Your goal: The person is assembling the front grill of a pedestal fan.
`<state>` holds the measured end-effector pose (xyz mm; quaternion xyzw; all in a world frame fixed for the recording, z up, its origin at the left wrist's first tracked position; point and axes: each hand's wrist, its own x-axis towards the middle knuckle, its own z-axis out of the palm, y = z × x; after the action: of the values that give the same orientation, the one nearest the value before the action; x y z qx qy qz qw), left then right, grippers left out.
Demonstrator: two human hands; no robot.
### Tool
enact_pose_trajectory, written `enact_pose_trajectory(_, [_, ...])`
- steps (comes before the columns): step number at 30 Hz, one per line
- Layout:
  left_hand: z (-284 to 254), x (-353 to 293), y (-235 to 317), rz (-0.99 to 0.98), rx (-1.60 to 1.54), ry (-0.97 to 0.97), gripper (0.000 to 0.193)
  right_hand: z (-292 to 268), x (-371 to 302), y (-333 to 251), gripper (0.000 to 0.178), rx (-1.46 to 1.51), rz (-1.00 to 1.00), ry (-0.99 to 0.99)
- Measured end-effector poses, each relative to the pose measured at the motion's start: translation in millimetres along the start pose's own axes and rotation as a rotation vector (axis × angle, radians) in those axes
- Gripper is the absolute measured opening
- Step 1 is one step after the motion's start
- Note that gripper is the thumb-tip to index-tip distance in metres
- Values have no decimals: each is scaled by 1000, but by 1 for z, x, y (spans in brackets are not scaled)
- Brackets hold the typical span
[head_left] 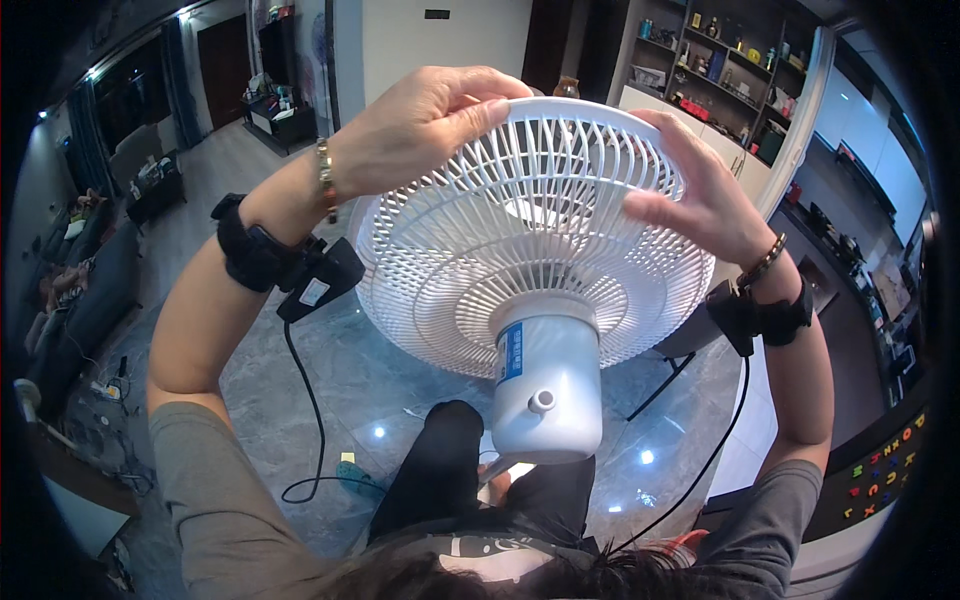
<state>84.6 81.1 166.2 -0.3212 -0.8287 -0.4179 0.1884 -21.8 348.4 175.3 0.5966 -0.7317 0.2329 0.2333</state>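
A white electric fan stands upright between my arms, its motor housing (550, 390) turned toward me, with a knob on the back and a blue label on the side. Its round wire guard (430, 270) faces away from me. At the top left of the rim, my left hand (425, 130) is closed, thumb and fingers pinching the edge. My right hand (715, 195) grips the upper right rim, fingers hooked over the edge and thumb across the rear grille. The far-side fingertips of both hands are hidden. Part of the fan pole (492, 470) shows between my legs.
Black wrist straps with box-shaped devices (320, 280) trail cables on both arms. A green slipper (358, 478) lies on the grey tiled floor (270, 400). Shelves (720, 75) stand at the back right, a dark sofa (95, 290) at left, and a counter (850, 270) at right.
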Motion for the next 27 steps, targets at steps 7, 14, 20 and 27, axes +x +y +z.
enact_pose_trajectory(7, [2,14,23,24,497,-13,30,-23,53,-11,40,93,16,-296])
enact_pose_trajectory(14, [6,11,35,-269,111,66,33,-17,63,-15,34,191,131,-346])
enact_pose_trajectory(20, [14,8,34,-297,-61,180,34,-26,64,-31,39,408,320,-473])
enact_pose_trajectory(27, [19,4,35,-240,-98,205,31,-24,65,-34,37,304,341,-437])
